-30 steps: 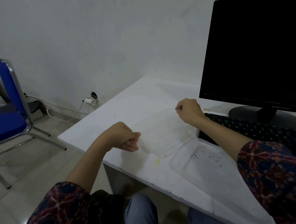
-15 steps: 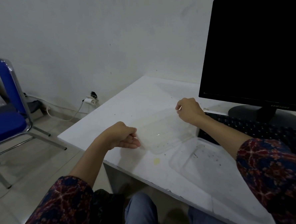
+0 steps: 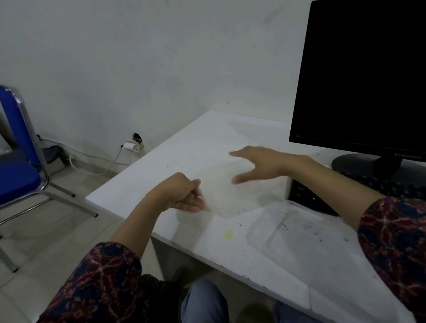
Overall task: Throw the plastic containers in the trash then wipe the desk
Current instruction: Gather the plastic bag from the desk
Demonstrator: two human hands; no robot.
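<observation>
Lower right of the frame: a clear plastic container [image 3: 308, 233], soiled with dark specks, rests on the white table [image 3: 201, 147] near its front edge, with a small yellow stain [image 3: 228, 234] to its left. Centre: the left hand [image 3: 181, 195] pinches the left edge of a second clear container [image 3: 240, 184] with curled fingers. The right hand [image 3: 262, 163] hovers over that container's far side, fingers spread wide and blurred. Right: a black keyboard [image 3: 308, 195] lies below a dark monitor [image 3: 366, 69]. Far left: a blue chair [image 3: 11, 178] stands on the floor.
</observation>
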